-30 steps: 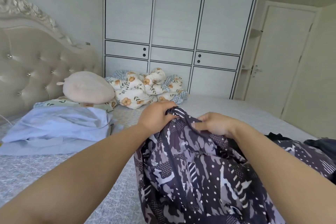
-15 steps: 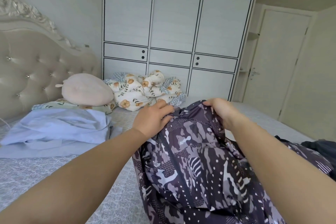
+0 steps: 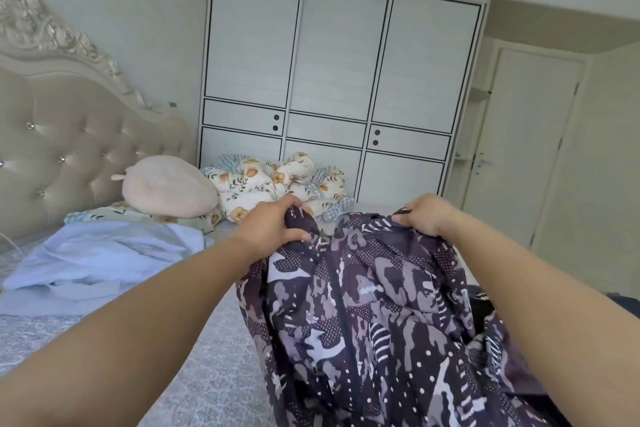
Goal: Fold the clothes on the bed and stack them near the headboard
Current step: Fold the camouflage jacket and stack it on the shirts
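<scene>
A dark purple camouflage-patterned jacket with a zip down its front hangs in front of me, lifted off the bed. My left hand grips its top edge on the left. Further right, my right hand pinches the same edge, so the garment is spread between both hands. A folded light blue garment lies on the left of the bed near the tufted headboard.
A pink round cushion and a floral quilt bundle sit at the far side of the bed. Dark clothing lies at the right, mostly hidden by my arm. A white wardrobe stands behind; a door is at the right.
My hands have moved apart along the jacket's top edge, the right one going further right, and the garment now hangs wider. The camera has tilted up slightly.
</scene>
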